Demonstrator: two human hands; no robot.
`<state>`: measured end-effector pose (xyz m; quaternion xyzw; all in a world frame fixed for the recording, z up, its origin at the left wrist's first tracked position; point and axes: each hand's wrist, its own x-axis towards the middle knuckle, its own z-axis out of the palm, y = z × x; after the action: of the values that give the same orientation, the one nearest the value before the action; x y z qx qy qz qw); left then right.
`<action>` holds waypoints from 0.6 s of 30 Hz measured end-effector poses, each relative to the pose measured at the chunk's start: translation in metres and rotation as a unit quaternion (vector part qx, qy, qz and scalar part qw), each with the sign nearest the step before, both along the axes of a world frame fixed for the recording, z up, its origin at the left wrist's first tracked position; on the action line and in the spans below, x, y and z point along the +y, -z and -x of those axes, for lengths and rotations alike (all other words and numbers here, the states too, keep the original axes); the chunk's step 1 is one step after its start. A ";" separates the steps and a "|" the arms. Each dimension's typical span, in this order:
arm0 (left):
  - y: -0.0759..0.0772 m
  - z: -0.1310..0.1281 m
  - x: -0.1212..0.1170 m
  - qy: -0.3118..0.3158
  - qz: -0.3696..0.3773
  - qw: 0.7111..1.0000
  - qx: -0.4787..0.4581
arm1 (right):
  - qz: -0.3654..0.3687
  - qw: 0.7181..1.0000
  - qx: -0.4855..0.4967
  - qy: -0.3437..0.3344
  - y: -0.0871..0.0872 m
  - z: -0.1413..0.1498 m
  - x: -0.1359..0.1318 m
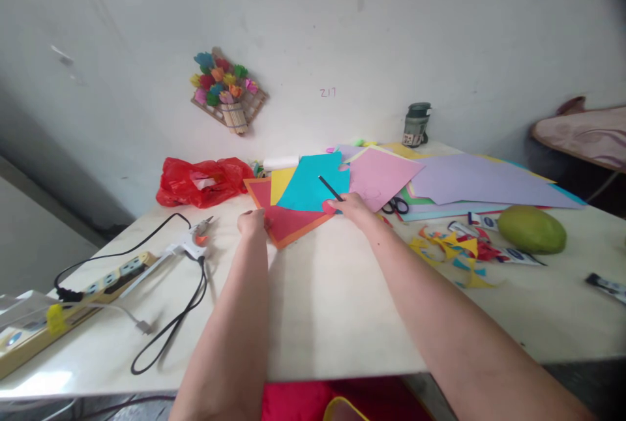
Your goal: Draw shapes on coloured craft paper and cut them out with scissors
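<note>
My left hand (251, 221) is closed at the left edge of the red paper (288, 225), which lies over an orange sheet (280, 242). My right hand (355, 206) grips a dark pencil or pen (330, 188), its far end pointing up and left over the teal paper (313, 180). By the right fingertips is a small red paper disc (328, 206); whether they hold it too is unclear. Yellow paper (280, 185) shows beside the teal sheet. A pink sheet (381, 173) with drawn circles lies right of it, near black-handled scissors (395, 206).
Coloured sheets (479, 176) spread at the back right, with paper scraps (447, 245), glue tubes (521, 255) and a green fruit (532, 229) in front. At left are a red plastic bag (203, 183), glue gun (194, 242), cords and a power strip (117, 277). A bottle (417, 124) stands behind.
</note>
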<state>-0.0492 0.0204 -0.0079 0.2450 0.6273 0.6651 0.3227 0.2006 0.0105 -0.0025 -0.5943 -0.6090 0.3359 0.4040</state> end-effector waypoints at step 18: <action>-0.017 0.007 -0.016 0.029 -0.025 0.998 0.056 | 0.018 0.993 0.115 0.033 0.012 -0.003 0.012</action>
<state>-0.0561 0.0045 0.0095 0.3080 0.6202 0.6560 0.3003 0.2037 0.0227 -0.0141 -0.5784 -0.5324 0.3996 0.4714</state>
